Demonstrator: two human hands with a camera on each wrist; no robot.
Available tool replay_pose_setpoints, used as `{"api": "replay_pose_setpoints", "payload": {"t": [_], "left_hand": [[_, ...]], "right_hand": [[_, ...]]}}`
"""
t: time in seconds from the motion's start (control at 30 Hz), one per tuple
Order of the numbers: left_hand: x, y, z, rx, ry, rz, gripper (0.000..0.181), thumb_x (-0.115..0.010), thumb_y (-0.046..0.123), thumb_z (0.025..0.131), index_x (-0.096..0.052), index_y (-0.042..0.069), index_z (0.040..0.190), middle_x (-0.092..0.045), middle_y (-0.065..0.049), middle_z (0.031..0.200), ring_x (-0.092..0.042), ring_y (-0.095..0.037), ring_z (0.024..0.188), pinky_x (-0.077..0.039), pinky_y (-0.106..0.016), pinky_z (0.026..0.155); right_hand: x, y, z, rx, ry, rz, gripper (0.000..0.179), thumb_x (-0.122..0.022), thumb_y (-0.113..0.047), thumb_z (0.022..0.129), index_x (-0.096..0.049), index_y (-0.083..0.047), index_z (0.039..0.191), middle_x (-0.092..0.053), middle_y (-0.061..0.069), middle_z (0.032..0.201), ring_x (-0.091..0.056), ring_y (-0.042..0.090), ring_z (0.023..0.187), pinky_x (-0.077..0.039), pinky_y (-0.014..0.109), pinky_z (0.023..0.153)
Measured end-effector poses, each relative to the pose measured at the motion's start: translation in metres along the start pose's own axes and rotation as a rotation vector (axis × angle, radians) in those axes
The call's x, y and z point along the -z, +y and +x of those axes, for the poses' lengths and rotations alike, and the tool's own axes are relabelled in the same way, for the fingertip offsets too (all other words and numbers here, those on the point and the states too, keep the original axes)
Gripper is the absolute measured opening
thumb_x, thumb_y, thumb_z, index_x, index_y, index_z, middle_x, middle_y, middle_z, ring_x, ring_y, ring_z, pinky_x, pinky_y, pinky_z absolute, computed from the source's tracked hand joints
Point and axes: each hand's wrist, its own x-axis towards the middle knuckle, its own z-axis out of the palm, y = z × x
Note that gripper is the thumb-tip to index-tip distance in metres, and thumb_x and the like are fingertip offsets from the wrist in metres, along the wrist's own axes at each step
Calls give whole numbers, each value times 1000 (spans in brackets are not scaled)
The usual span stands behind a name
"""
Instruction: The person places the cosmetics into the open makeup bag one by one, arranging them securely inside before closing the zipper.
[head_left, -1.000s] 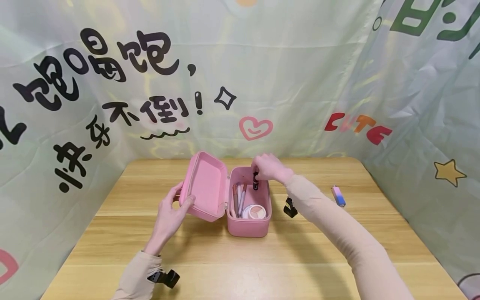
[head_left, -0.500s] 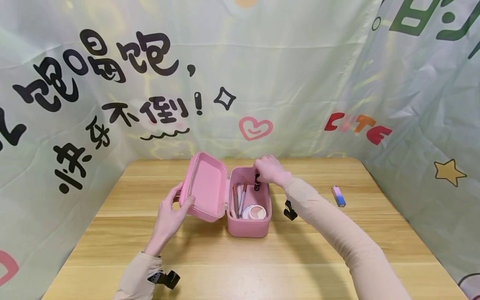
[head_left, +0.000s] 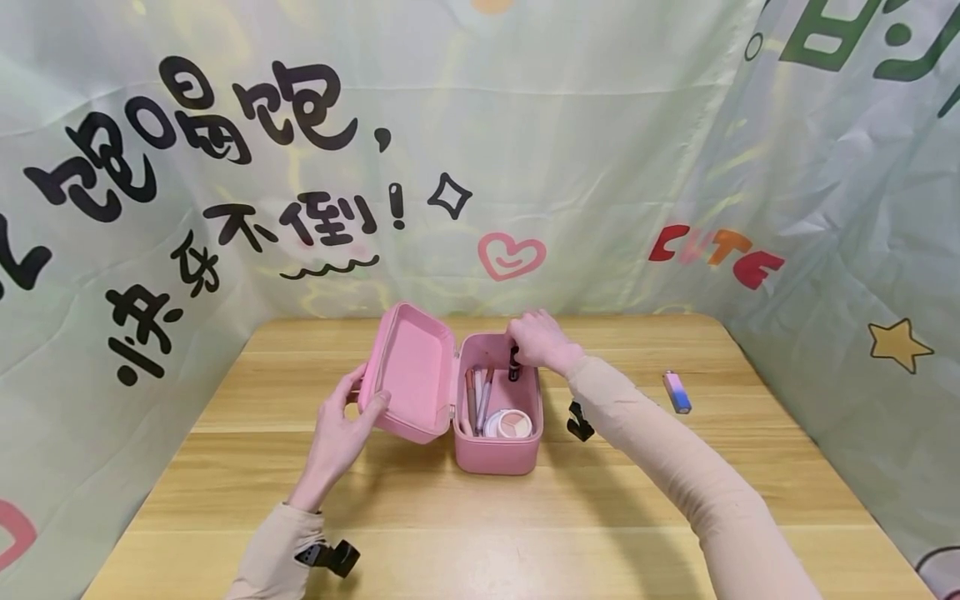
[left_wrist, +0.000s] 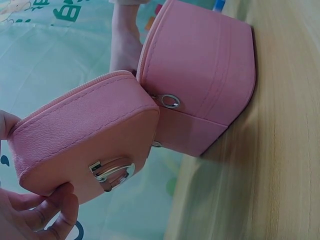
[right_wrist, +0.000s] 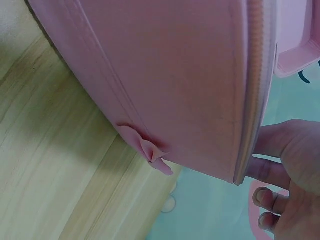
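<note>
A pink zip-up cosmetic case stands on the table with its lid swung out to the left. My left hand grips the lid at its outer edge, thumb on the front rim. In the left wrist view, the lid's metal handle shows. My right hand reaches over the case's far end and holds a small black tube upright inside. The case wall hides that tube from the right wrist view. Several slim pens and a round three-colour compact lie in the case.
A small pink-and-blue stick lies on the wooden table, right of the case. Printed cloth hangs behind the table and along both sides. A pink bow decorates the case's outer side.
My right hand has shifted slightly to the right with the black tube inside the case, then stayed nearly still. My left hand and the lid have not visibly moved.
</note>
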Motion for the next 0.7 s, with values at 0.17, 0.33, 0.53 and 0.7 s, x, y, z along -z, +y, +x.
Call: {"api": "replay_pose_setpoints", "payload": {"t": [0.17,0.33,0.53,0.7], "left_hand": [[1,1,0,3,-5,-4,55,-65,22,96,-50,10,147,-66,-16,130,-59,-22,108,-47,-30,91],[1,2,0,0,-13,-13,55,-65,23,96,-49,10,148,-66,-17,130,-60,-24,109,-47,-30,90],[2,1,0,-3,-10,-18,55,-65,23,97,-50,10,147,-66,-16,131,-60,-23,109,-47,-29,90],[1,1,-1,-6,-1,-4,55,-66,22,96,-50,10,147,-67,-16,129,-60,-21,107,-47,-28,89]], "right_hand": [[0,0,0,4,3,-12,24,-73,-1,77,-63,-15,60,-65,0,64,-54,21,71,-37,35,72],[0,-1,-2,17,21,-47,23,-74,-2,77,-63,-15,61,-65,0,65,-54,23,73,-37,35,72],[2,-3,-7,37,75,-32,14,-73,-1,77,-72,-13,71,-69,2,71,-56,26,81,-39,37,76],[2,-3,-16,57,174,30,9,-75,-2,77,-76,-11,78,-72,3,75,-57,28,85,-41,40,78]]}}
